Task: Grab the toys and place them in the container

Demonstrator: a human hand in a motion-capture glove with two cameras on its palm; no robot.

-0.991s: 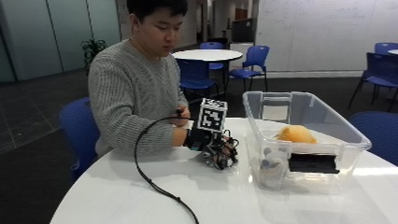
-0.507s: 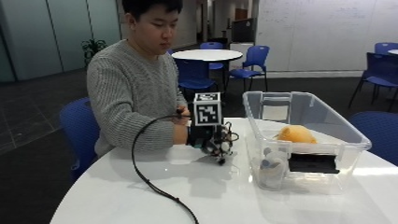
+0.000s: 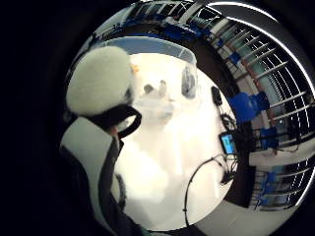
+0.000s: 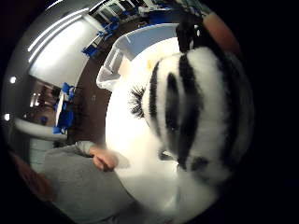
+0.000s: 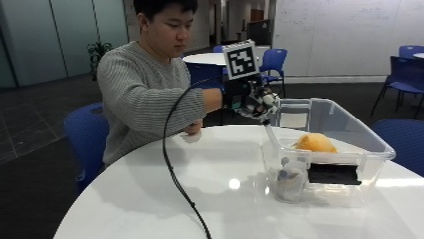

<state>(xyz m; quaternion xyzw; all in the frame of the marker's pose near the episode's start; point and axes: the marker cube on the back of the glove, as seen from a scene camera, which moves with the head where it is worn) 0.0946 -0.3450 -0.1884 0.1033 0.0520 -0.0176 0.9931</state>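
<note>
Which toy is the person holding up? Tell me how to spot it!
Find the round white table and the clear plastic container standing on it. Just above the container's near corner, the black-gloved right hand grips a small plush toy. Unlike the orange toy lying in the container, it is fuzzy white with black stripes.

Seated person [image 5: 149, 94] | grey ribbed knit long-sleeved sweater [image 5: 136, 99], cuffs reaching the wrists | short dark hair | right hand [image 5: 255, 102] in a black glove with black straps and white plastic parts on the palm side | left hand [image 5: 192, 133] bare, no glove
</note>
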